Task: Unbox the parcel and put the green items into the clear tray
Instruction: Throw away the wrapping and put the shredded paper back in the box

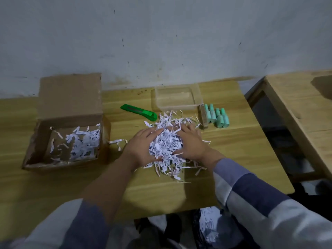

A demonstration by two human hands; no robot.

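An open cardboard box [45, 126] stands at the left with its lid up and loose paper shreds inside. A heap of white shredded paper [166, 141] lies mid-table. My left hand [139, 146] and my right hand [192, 142] cup the heap from both sides. The clear tray [177, 105] stands behind the heap, with nothing visible in it. Several pale green bottle-shaped items [218, 116] lie to the right of the tray, beside a small brown block [203, 115]. Anything buried in the heap is hidden.
A green utility knife [139, 112] lies between the box and the tray. A few stray shreds [116, 141] lie beside the box. The table's right edge [265, 133] drops to a gap before a second wooden table [301, 108]. A wall rises behind.
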